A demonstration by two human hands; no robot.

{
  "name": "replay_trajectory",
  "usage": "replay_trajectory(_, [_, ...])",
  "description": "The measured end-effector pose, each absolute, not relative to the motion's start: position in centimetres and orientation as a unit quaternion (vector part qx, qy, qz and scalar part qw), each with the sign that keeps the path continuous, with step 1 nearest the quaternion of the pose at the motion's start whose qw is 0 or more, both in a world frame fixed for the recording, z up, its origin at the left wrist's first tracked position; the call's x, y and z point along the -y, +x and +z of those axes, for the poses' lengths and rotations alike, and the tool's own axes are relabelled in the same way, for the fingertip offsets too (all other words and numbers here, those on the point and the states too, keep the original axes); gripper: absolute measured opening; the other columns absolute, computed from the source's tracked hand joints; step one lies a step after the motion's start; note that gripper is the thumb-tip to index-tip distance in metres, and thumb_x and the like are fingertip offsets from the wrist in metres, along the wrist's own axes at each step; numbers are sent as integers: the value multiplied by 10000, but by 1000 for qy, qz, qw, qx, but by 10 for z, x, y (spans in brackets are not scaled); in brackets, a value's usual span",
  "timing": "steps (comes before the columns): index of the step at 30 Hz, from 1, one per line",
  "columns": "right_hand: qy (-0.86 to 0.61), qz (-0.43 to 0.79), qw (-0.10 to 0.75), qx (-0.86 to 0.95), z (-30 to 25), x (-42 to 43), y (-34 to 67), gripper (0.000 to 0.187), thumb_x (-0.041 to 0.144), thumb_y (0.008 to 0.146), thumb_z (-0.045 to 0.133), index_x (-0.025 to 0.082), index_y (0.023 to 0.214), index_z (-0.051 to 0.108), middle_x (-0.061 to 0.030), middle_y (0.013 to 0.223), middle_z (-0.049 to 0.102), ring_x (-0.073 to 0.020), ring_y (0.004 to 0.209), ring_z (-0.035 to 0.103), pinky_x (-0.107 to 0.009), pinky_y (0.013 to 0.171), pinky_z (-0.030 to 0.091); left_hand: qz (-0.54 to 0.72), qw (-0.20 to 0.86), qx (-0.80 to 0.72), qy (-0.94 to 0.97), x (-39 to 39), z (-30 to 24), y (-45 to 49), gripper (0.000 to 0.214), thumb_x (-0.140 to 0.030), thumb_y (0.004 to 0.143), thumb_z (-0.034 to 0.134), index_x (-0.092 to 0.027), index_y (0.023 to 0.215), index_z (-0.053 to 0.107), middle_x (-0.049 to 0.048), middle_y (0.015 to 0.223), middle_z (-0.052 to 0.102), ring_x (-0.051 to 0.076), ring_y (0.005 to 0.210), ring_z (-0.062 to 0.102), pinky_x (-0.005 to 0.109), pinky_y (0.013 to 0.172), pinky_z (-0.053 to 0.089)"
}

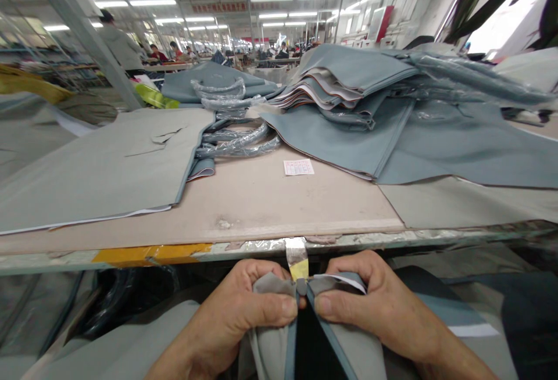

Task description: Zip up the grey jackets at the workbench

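Both hands pinch a grey fabric piece (272, 342) with blue-grey edging, just below the front edge of the table. My left hand (238, 310) grips its left flap, thumb on top. On the other side my right hand (370, 307) grips the right flap, where a white backing edge shows. The two edges meet at a small grey tip (301, 287) between the thumbs and spread apart below it, with black showing in the gap. Right behind that tip, a tab wrapped in silver and yellow tape (297, 258) sticks down from the table edge.
A grey panel (108, 159) lies on the table (270, 200) at left. Plastic-wrapped tubes (239, 142) lie mid-table beside stacked blue-grey panels (349, 78) at right. A small printed paper (299, 167) lies between. A metal post (91, 37) rises at left; a person (120, 43) stands behind it.
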State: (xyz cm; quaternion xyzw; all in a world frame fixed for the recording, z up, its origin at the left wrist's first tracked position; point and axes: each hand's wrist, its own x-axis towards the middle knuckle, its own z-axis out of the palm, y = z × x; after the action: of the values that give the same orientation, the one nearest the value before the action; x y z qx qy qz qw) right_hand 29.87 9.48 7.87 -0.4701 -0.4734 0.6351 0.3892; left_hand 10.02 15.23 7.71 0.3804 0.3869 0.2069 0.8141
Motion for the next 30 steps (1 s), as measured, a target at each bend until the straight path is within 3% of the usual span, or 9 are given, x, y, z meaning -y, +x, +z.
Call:
replay_trajectory(13, [-468, 633, 392, 476, 81, -97, 298, 333, 343, 721, 747, 114, 620, 528, 49, 540, 344, -50, 515, 233, -162, 451, 211, 208, 817, -392, 368, -152, 75, 100, 382, -331, 489, 923, -117, 603, 628, -28, 518, 501, 39, 471, 357, 158, 470, 258])
replay_trajectory(19, [-465, 626, 403, 479, 79, -96, 298, 358, 331, 749, 749, 119, 607, 498, 53, 541, 336, -48, 518, 230, -157, 457, 218, 215, 820, -378, 372, -151, 75, 101, 370, -332, 547, 909, -122, 630, 615, -28, 547, 493, 43, 481, 367, 160, 478, 275])
replay_trajectory(30, [-465, 644, 414, 444, 78, -97, 295, 417, 371, 703, 819, 107, 613, 509, 41, 548, 371, -52, 528, 262, -157, 457, 216, 211, 790, -387, 426, -144, 68, 96, 454, -485, 671, 839, -129, 726, 563, -25, 624, 461, 61, 550, 342, 189, 530, 272])
